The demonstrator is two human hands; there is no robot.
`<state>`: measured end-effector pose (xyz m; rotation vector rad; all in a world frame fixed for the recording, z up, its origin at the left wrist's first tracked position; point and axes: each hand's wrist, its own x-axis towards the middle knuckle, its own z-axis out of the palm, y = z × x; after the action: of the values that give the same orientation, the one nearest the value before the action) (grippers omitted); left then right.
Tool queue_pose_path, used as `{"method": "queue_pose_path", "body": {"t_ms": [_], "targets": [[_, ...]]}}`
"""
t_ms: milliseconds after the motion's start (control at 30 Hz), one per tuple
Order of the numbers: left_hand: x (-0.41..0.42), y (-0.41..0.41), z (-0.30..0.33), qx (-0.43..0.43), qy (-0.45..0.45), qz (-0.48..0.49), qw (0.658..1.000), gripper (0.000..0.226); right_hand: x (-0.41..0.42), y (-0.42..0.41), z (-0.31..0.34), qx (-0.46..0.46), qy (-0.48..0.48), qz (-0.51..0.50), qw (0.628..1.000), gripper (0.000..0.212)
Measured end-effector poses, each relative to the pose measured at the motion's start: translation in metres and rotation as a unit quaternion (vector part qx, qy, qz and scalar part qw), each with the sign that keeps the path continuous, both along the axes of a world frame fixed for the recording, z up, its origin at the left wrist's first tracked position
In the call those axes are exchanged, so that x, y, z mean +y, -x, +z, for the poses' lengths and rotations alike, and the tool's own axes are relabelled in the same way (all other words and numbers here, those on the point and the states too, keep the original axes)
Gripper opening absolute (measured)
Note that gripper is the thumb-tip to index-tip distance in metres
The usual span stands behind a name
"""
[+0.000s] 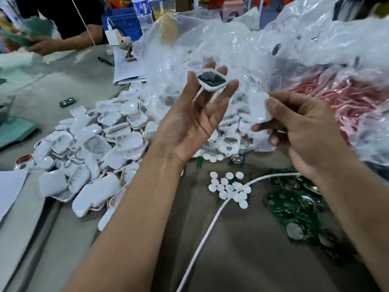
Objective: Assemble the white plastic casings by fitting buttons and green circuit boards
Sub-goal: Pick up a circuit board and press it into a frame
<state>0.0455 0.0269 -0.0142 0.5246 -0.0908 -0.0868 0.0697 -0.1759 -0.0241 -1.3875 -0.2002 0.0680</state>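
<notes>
Casing half with green circuit board [212, 79] rests on the fingertips of my left hand [190, 123], fingers nearly straight, open face up; my right hand [303, 131] pinches a plain white casing half [260, 109] just beside it, lower right, its long axis roughly upright. Loose buttons [230, 189] and boards [299, 209] lie on the worktop [242, 249] below; no legible writing.

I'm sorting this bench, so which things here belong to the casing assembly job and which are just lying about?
Job:
casing with board on left hand
white casing in right hand
casing pile
buttons
green boards

Lying about:
white cable
water bottle
papers
</notes>
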Motion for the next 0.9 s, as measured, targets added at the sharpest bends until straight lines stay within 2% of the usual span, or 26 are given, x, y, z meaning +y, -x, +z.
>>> {"method": "queue_pose_path", "body": {"t_ms": [100,233,567,700,900], "targets": [[-0.018,-0.001,-0.008,0.006,-0.046,-0.031,0.998,0.035,-0.01,-0.002,-0.006,0.017,-0.039,-0.034,0.999,0.014],[-0.028,-0.002,-0.017,0.017,-0.07,-0.049,0.996,0.038,-0.014,-0.003,-0.006,-0.012,-0.046,-0.038,0.998,0.011],[-0.03,-0.003,-0.02,0.028,-0.127,-0.043,0.991,0.04,-0.011,-0.003,-0.004,-0.048,-0.036,0.038,0.997,0.035],[-0.035,-0.004,-0.024,0.014,-0.121,-0.051,0.991,0.041,-0.01,-0.001,-0.003,-0.04,-0.037,0.047,0.997,0.03],[-0.04,-0.004,-0.027,-0.017,-0.09,-0.076,0.993,0.037,-0.014,0.0,0.003,0.03,-0.106,0.059,0.992,0.018]]}}
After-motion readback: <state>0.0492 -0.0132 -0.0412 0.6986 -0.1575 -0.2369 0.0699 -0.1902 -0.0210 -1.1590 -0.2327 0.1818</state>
